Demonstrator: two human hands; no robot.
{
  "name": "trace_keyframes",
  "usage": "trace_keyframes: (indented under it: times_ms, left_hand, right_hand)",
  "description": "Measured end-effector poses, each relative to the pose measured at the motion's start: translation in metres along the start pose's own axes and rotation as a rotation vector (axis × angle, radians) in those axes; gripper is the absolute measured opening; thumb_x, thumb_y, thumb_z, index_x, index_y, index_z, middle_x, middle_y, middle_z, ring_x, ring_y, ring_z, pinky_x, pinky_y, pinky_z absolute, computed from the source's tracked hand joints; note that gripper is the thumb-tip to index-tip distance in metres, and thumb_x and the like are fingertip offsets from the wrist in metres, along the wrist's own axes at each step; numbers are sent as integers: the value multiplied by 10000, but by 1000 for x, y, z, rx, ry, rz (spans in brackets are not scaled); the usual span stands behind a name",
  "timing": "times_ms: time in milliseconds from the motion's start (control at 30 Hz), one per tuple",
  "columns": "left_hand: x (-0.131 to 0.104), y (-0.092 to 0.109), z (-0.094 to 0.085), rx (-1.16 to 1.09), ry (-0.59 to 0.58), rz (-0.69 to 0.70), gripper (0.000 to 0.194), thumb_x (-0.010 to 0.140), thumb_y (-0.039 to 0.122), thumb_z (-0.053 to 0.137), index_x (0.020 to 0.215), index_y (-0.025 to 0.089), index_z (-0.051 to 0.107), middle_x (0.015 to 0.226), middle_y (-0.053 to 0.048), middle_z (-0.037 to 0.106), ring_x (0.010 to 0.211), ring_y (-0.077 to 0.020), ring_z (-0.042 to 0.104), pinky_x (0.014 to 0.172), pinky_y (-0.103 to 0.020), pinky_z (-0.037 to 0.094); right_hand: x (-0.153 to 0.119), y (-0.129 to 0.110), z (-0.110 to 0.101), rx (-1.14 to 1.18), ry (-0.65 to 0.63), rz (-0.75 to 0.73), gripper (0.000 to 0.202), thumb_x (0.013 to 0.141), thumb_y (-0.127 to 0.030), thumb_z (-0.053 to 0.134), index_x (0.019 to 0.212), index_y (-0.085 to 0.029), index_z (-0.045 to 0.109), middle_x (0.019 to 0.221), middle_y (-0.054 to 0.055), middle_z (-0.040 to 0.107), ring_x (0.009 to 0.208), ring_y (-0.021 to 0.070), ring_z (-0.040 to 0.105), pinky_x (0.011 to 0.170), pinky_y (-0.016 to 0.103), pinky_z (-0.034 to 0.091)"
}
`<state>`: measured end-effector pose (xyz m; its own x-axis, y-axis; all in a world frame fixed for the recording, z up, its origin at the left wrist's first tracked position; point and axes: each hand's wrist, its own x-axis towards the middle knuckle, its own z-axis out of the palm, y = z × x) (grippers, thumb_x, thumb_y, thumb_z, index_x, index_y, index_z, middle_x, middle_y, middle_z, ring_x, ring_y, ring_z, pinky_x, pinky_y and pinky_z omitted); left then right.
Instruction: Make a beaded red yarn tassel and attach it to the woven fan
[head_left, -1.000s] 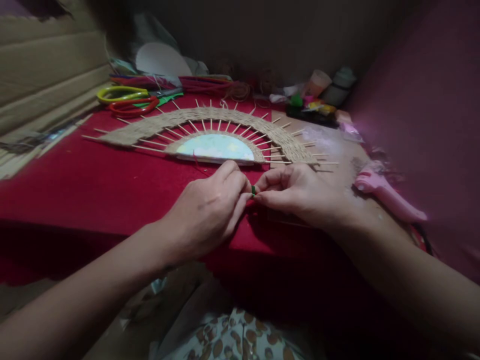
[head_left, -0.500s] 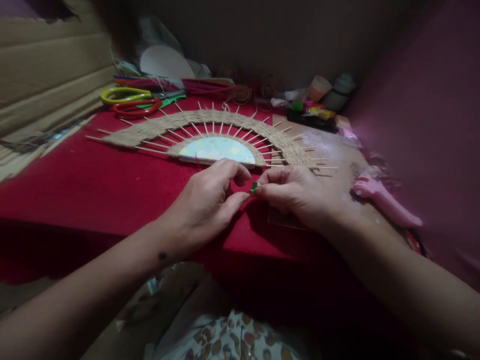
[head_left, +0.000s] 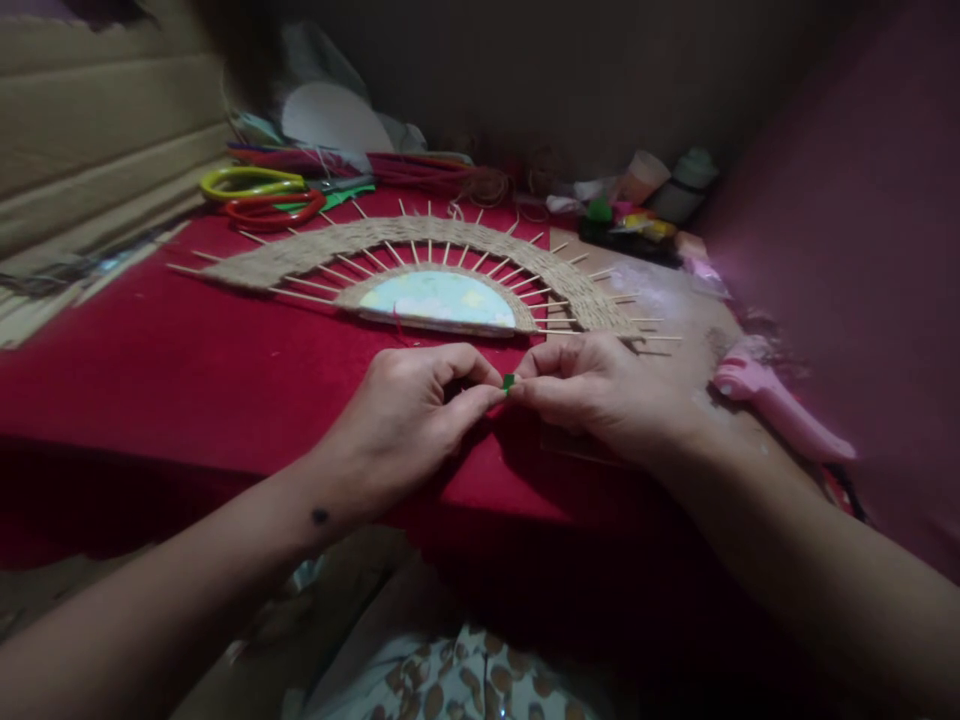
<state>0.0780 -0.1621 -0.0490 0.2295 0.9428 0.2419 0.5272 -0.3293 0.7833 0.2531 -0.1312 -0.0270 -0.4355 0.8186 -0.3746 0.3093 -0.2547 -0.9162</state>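
Two hands (head_left: pixel 409 405) (head_left: pixel 615 385) pinch a green piece (head_left: pixel 509 382) — cup (head_left: pixel 643 177) beside bottle (head_left: pixel 685 187), contents unclear.

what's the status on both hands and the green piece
Left hand, right hand pinching green piece over red cloth. Woven fan just beyond. Pink tool off right.

White clothing (head_left: pixel 450 683) bears brown blotches (head_left: pixel 501 679), the left wrist (head_left: pixel 341 485) a dark spot (head_left: pixel 320 516).

two hands (head_left: pixel 412 405), apparently one green piece (head_left: pixel 508 382)
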Motion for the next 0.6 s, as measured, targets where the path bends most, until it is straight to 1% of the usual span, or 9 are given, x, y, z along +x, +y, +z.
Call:
trace_keyframes:
  times_ms: [133,233,300,400,467,600]
  left_hand:
    - [-1,0,1,-48,26,-12,101,833,189,580,788,193,671,539,30,620,626,-133,624,526,-210,460]
    - [-2,1,2,-65,44,-23,96,834,189,582,796,190,670,511,40,593,552,-115,585,473,-199,430]
    - [-3,2,2,-89,33,-51,103,831,185,581,774,188,668,485,49,570,480,-97,538,425,-192,400]
    - [-2,3,1,-187,-42,-162,101,825,176,580,753,185,651,453,64,539,386,-72,461,365,-185,361]
    - [0,3,-1,-251,-110,-238,95,826,187,577,757,186,643,437,68,524,350,-67,437,331,-182,335]
    - [2,1,-6,-307,-230,-284,115,824,212,582,728,181,635,445,53,523,366,-70,462,318,-170,321]
  right_hand:
    - [1,2,-4,13,-52,-34,241,722,-216,715,603,-166,512,435,-89,417,374,31,294,365,172,176]
    - [3,3,-7,5,-77,-54,216,727,-230,715,627,-157,538,455,-84,427,393,33,302,379,176,179]
    - [3,3,-7,-10,-95,-48,178,736,-218,696,646,-152,556,473,-76,442,405,38,324,386,178,189]
    - [3,1,-8,-41,-131,-32,114,754,-192,657,680,-148,582,494,-68,452,419,45,348,395,182,201]
    - [3,-1,-9,-68,-165,-32,94,763,-188,645,696,-145,595,498,-68,447,424,46,344,397,186,196]
    - [3,-5,-11,-125,-221,-31,136,764,-212,670,677,-143,591,489,-76,430,420,40,323,394,189,173]
